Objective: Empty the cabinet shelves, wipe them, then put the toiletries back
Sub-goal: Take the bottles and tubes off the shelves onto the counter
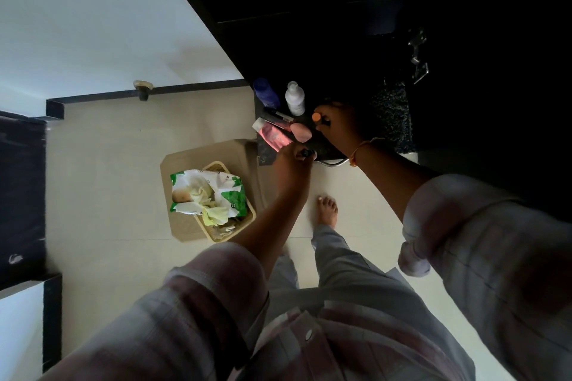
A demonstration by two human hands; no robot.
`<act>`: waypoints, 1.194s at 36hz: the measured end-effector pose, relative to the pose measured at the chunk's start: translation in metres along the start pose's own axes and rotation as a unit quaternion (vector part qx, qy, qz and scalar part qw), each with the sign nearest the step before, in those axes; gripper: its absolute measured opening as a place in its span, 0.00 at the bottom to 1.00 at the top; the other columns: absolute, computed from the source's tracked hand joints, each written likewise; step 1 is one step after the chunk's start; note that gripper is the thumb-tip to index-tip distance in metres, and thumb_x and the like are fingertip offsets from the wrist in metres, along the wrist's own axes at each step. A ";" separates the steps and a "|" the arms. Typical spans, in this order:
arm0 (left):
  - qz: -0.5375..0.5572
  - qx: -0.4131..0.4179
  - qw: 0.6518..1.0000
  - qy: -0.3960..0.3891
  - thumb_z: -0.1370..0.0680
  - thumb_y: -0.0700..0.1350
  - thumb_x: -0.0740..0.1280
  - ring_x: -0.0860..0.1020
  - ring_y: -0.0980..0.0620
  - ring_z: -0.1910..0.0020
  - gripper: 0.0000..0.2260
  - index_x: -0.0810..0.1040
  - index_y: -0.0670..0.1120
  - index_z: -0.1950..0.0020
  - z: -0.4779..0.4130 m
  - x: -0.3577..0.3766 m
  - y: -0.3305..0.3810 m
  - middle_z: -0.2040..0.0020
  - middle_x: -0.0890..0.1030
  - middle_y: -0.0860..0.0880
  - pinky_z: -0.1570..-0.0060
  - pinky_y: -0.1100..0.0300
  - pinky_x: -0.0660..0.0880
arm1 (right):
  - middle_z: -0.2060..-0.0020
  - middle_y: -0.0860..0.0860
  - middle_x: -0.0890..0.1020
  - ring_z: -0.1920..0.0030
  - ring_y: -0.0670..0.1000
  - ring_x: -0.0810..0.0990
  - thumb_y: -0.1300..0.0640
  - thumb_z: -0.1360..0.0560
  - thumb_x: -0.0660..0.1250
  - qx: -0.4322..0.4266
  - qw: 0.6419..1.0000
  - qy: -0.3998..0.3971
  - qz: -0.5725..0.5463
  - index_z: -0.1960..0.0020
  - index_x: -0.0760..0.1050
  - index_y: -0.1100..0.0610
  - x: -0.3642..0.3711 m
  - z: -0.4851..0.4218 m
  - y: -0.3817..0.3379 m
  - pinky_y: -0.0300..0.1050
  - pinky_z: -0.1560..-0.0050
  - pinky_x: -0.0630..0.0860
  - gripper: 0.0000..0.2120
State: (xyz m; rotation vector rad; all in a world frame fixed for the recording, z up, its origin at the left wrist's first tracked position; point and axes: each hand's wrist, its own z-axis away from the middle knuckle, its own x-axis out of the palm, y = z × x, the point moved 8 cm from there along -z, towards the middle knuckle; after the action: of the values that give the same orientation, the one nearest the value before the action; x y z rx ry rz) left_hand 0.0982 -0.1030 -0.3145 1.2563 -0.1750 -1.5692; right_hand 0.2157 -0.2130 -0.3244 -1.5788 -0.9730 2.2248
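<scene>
So two bottles (280, 96) stand on the dark counter (390, 114), one pink tube (274, 136) beside them. Left hand (292, 168) grips a dark stick (306, 152); right hand (339, 124) pinches an orange-capped item (316, 116).

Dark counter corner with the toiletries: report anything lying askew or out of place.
The pink translucent tube and the black slim tube lie flat, crossing at the dark counter's edge, while the clear white-capped bottle stands. Nothing looks spilled. The pale yellow cloth sits crumpled in the beige basket.

Dark counter (328, 145) bears 2 bottles (294, 98); pink tube (275, 134); sponge (301, 132).
</scene>
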 end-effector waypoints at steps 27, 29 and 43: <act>0.032 -0.008 0.998 0.046 0.29 0.45 0.75 0.79 0.49 0.49 0.13 0.79 0.43 0.47 -0.014 0.024 -0.004 0.49 0.82 0.46 0.51 0.59 0.73 | 0.45 0.59 0.80 0.44 0.61 0.79 0.65 0.32 0.71 0.056 0.995 -0.026 -0.079 0.43 0.77 0.59 0.024 -0.006 0.035 0.61 0.43 0.76 0.17; 0.029 -0.007 0.999 0.045 0.29 0.44 0.74 0.78 0.48 0.49 0.14 0.79 0.44 0.46 -0.014 0.025 -0.004 0.49 0.81 0.46 0.50 0.58 0.74 | 0.44 0.59 0.80 0.43 0.61 0.79 0.66 0.31 0.72 0.058 0.994 -0.024 -0.084 0.42 0.77 0.60 0.023 -0.006 0.035 0.60 0.42 0.76 0.18; -0.028 0.101 0.994 0.038 0.28 0.43 0.75 0.73 0.49 0.52 0.15 0.73 0.40 0.48 0.014 -0.010 0.013 0.49 0.74 0.45 0.56 0.70 0.67 | 0.43 0.61 0.78 0.44 0.62 0.78 0.60 0.29 0.72 0.057 0.996 0.006 -0.073 0.39 0.76 0.60 -0.012 0.019 0.018 0.59 0.43 0.76 0.19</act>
State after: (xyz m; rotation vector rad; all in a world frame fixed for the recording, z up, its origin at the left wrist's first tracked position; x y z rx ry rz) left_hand 0.0945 -0.1074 -0.2939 1.4880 -0.2573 -1.5794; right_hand 0.2059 -0.2401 -0.3232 -1.4225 -0.9104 2.1284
